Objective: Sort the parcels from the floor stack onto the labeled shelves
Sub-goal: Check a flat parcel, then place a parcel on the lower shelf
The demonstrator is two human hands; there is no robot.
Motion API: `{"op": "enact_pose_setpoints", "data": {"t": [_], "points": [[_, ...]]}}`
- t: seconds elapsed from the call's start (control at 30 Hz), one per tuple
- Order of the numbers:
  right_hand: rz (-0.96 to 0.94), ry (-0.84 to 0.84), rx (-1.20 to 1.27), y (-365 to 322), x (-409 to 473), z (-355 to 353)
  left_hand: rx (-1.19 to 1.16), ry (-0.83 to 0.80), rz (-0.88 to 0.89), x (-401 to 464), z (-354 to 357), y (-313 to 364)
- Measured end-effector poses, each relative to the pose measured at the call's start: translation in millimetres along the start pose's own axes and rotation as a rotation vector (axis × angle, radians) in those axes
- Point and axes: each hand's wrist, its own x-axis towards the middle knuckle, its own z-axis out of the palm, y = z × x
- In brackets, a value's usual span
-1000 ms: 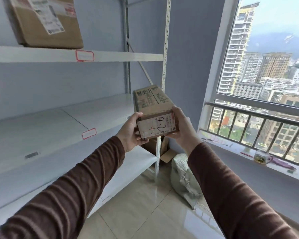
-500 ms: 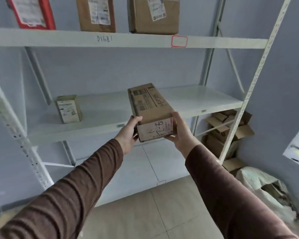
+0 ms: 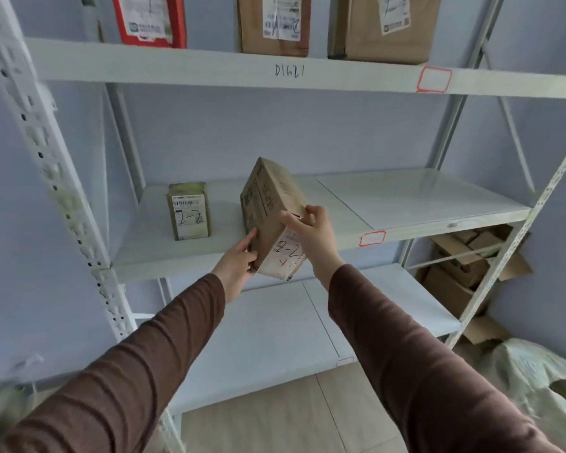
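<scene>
The parcel (image 3: 272, 210) has tilted up and moved over the middle shelf (image 3: 422, 204).

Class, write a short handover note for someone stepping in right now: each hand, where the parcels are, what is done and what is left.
Left hand and right hand both grip the held parcel, marked 2-2, tilted over the middle shelf.
A small parcel marked 2-2 already stands on that shelf; three more sit on the top shelf.
Left: set this one down beside it. The floor stack is not in view.
</scene>
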Motion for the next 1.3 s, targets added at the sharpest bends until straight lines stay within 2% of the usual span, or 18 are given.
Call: {"op": "enact_pose_setpoints", "data": {"t": [0.17,0.3,0.5,0.8,1.3], "points": [[-0.104,-0.006,0.066,11.0,21.5,23.2,0.056,-0.016,0.076,20.4,-12.1,6.5],[-0.02,-0.104,0.188,34.0,43.1,31.5,0.123,-0.067,0.144,34.5,-19.0,6.9],[-0.054,-0.272,0.246,60.0,78.7,48.0,0.178,-0.048,0.185,64.7,-40.0,-0.2],[-0.123,-0.339,0.024,85.4,119.3,55.0,0.277,0.061,0.177,114.6,-60.3,-12.9],[-0.138,-0.282,-0.12,86.7,158.6,81.0,0.276,0.055,0.161,164.2,-75.8,-6.9]]}}
